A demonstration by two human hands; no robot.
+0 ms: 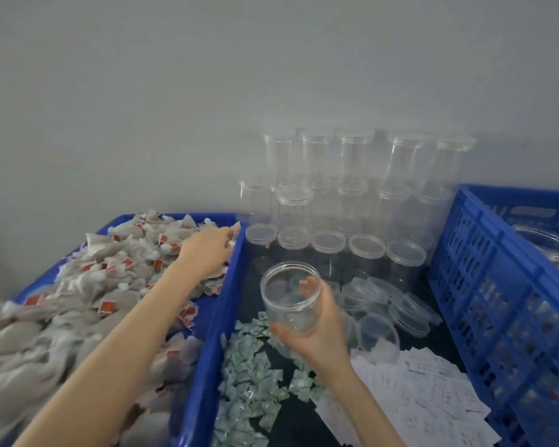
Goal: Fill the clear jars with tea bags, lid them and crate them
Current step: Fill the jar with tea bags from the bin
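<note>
Your right hand (pixel 320 330) held a clear cylindrical jar (pixel 291 296) above the dark worktop (pixel 291 424), fingers (pixel 310 282) curled round its smooth wall (mouth open, no lid). Your left hand (pixel 210 246) reached into the blue tray (pixel 204 350), fingers closed on soft, gauzy tea bags (pixel 88 285) with red tags near its far corner. Round lids (pixel 397 304) lay just beside the jar. A perforated blue crate (pixel 504 285) stood at right.
</note>
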